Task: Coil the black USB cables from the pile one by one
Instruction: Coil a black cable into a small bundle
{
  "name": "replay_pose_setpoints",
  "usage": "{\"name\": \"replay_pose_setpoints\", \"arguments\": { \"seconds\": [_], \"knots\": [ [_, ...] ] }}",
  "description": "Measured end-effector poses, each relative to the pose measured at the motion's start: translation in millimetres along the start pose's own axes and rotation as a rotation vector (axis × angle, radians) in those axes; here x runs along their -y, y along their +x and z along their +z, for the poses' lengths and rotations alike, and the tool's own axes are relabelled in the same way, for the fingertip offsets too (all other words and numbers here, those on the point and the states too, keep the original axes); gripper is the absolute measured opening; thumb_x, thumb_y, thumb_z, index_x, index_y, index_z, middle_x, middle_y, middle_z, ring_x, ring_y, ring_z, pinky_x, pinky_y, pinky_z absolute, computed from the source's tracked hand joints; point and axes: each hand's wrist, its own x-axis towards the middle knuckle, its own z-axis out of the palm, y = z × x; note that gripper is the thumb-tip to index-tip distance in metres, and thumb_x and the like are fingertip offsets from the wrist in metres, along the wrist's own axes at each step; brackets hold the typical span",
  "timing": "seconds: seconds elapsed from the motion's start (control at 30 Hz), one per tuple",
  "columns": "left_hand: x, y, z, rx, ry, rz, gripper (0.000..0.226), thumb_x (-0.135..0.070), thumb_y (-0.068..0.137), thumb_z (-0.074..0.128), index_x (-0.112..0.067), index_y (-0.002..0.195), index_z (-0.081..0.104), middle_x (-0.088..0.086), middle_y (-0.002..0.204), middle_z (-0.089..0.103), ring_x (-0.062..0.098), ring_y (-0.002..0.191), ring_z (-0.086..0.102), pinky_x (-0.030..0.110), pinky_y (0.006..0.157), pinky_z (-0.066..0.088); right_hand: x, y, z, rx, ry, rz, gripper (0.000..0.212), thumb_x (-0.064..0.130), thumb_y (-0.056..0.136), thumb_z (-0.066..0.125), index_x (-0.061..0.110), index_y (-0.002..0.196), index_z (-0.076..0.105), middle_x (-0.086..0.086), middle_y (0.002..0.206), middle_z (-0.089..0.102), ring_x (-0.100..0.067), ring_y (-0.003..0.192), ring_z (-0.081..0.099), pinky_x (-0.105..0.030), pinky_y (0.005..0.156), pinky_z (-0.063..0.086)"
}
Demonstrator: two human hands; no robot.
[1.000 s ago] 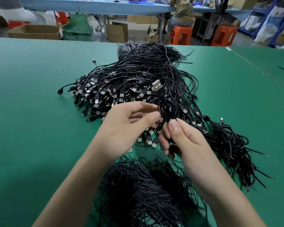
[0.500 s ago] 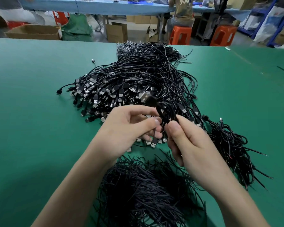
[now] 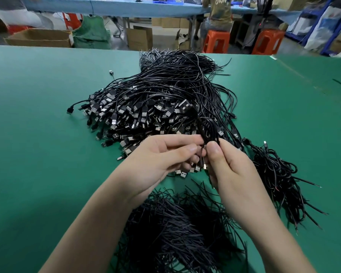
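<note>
Above the green worktop, a looped USB cable was pinched between the left hand and right hand, just before the pile.

Black cables with silver-tipped plugs lie on a green table; orange stools stand behind.

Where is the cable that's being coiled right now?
Head view, centre: the looped cable is pinched between the left hand and right hand, over the near edge of the pile.
</note>
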Motion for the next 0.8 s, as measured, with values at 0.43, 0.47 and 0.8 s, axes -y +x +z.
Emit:
{"name": "replay_pose_setpoints", "arguments": {
  "seconds": [0.43, 0.47, 0.8],
  "knots": [
    [11, 4, -3, 0.011, -0.118, 0.058, 0.027, -0.008, 0.082, 0.069, -0.018, 0.103, 0.083, 0.004, 0.108, 0.078, 0.015, 0.105, 0.068, 0.034, 0.105, 0.050, 16, -7, -1, 0.266, 0.573, 0.137, 0.037, 0.041, 0.102, 0.041, 0.018, 0.074, 0.049, 0.005, 0.060, 0.033, -0.013, 0.051, 0.029, -0.032, 0.049, 0.024],
    [11, 3, -3, 0.015, -0.094, 0.067, 0.027, -0.010, 0.081, 0.072, -0.016, 0.106, 0.082, 0.006, 0.109, 0.078, 0.016, 0.104, 0.069, 0.033, 0.103, 0.052, 16, -7, -2, 0.275, 0.588, 0.146, 0.037, 0.040, 0.103, 0.041, 0.018, 0.075, 0.049, 0.005, 0.059, 0.034, -0.013, 0.050, 0.030, -0.029, 0.048, 0.026],
    [12, 1, -7, 0.147, -0.056, 0.189, 0.038, -0.036, 0.069, 0.093, -0.026, 0.104, 0.083, -0.002, 0.092, 0.070, 0.014, 0.094, 0.063, 0.031, 0.096, 0.052, 18, -7, -6, 0.299, 0.529, 0.129, 0.037, 0.046, 0.098, 0.042, 0.024, 0.069, 0.050, 0.004, 0.061, 0.032, -0.017, 0.055, 0.025, -0.036, 0.054, 0.021]
  ]
}}
